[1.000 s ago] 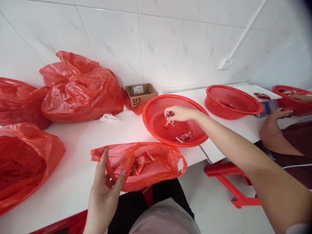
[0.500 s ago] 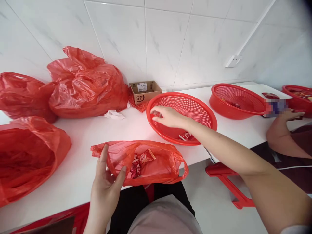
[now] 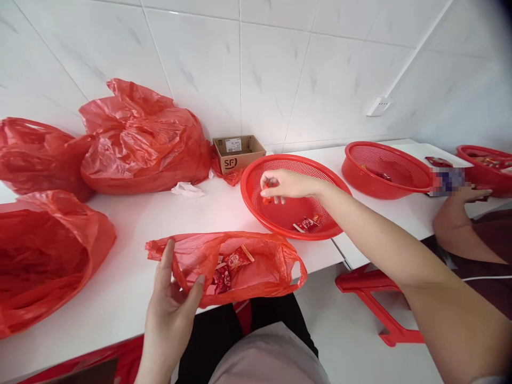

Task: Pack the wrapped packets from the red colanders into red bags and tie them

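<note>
My left hand point(image 3: 170, 309) grips the left rim of a red plastic bag point(image 3: 272, 266) between thumb and fingers, its mouth spread open at the table's front edge. Inside lie a red candy packet point(image 3: 239, 258) and a darker red packet point(image 3: 221, 278). Above the red perforated basket point(image 3: 251, 205), my right hand point(image 3: 286, 184) pinches a small orange-red packet point(image 3: 266, 200), partly covered by the fingers. Another red-and-white packet point(image 3: 306, 224) rests on the basket's floor, near its front side.
Full red bags point(image 3: 148, 144) and an open red bag point(image 3: 96, 229) stand on the left. Behind is a cardboard box point(image 3: 239, 153), with crumpled tissue point(image 3: 187, 189) nearby. A second basket point(image 3: 380, 186) sits to the right, near a co-worker's arm point(image 3: 452, 218). A red stool point(image 3: 372, 304) stands below.
The packets earlier in my right hand are gone from it, and a dark red packet now shows in the bag. My right hand, without a visible packet half a second ago, now pinches an orange-red one.
</note>
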The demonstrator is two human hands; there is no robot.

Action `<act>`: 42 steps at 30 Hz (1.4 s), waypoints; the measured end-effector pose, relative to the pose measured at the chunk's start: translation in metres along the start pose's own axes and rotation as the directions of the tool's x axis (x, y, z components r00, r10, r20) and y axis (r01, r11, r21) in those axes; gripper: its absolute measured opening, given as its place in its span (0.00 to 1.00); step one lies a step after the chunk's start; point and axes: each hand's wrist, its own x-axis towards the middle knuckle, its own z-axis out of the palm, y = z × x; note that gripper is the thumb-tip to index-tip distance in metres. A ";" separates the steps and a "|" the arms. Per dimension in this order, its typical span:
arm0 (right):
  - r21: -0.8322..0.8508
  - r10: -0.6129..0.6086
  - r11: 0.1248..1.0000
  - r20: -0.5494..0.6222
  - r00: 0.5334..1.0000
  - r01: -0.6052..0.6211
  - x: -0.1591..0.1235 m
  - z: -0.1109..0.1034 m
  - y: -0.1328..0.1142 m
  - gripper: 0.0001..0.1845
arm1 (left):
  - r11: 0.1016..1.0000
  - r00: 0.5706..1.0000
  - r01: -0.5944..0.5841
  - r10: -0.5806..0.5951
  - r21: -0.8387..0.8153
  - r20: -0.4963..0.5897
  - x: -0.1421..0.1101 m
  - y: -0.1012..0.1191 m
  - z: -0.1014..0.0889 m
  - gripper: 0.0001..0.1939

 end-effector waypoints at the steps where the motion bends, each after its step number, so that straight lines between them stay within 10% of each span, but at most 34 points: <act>1: 0.118 -0.088 0.989 -0.006 0.996 0.088 -0.008 0.004 -0.014 0.12 | 1.000 1.000 0.003 -0.003 -0.007 0.003 0.000 0.000 0.001 0.43; 6: 0.043 -0.261 0.963 -0.071 0.963 0.265 -0.034 0.046 -0.071 0.17 | 1.000 1.000 -0.011 0.011 -0.018 0.009 0.003 -0.001 0.005 0.43; 11: -0.187 -0.202 0.972 -0.344 0.917 0.144 -0.029 0.029 -0.040 0.18 | 1.000 1.000 0.003 -0.003 -0.023 0.004 0.002 -0.005 0.000 0.44; 14: -0.366 0.163 0.909 -0.132 0.978 -0.200 -0.022 0.016 0.009 0.29 | 0.999 0.999 0.038 -0.038 -0.026 0.000 0.000 -0.004 -0.002 0.44; 16: -0.461 0.406 0.826 0.088 0.909 -0.324 -0.019 0.021 0.039 0.31 | 0.998 0.999 0.052 -0.052 -0.025 -0.004 -0.001 -0.001 -0.002 0.43; 18: -0.472 0.481 0.810 0.195 0.854 -0.349 -0.018 0.030 0.061 0.23 | 0.998 0.998 0.058 -0.059 -0.020 -0.005 -0.001 0.001 0.000 0.43; 22: -0.386 0.433 0.854 0.156 0.888 -0.349 -0.022 0.019 0.075 0.06 | 0.997 0.998 0.061 -0.060 -0.037 0.012 0.001 -0.001 0.001 0.44; 26: -0.050 0.206 0.977 -0.022 0.978 -0.207 -0.034 -0.007 0.044 0.11 | 0.999 0.999 0.024 -0.025 -0.030 -0.029 0.004 -0.006 0.001 0.44; 29: 0.289 -0.059 0.954 -0.070 0.996 0.077 -0.046 0.011 -0.009 0.16 | 1.000 0.999 0.009 -0.010 -0.021 -0.040 0.006 -0.005 0.004 0.43; 34: 0.003 -0.138 0.990 -0.219 0.966 0.142 -0.049 0.059 -0.065 0.21 | 1.000 0.999 -0.004 0.004 -0.002 -0.033 0.007 0.003 0.008 0.43; 38: -0.194 -0.031 0.979 -0.420 0.907 -0.056 -0.034 0.035 -0.018 0.15 | 0.999 0.999 0.007 -0.005 0.045 -0.037 0.007 0.007 0.004 0.43; 42: -0.270 0.335 0.884 -0.199 0.921 -0.380 -0.031 0.017 0.058 0.14 | 0.999 0.999 0.020 -0.018 0.041 -0.049 0.005 0.007 0.002 0.42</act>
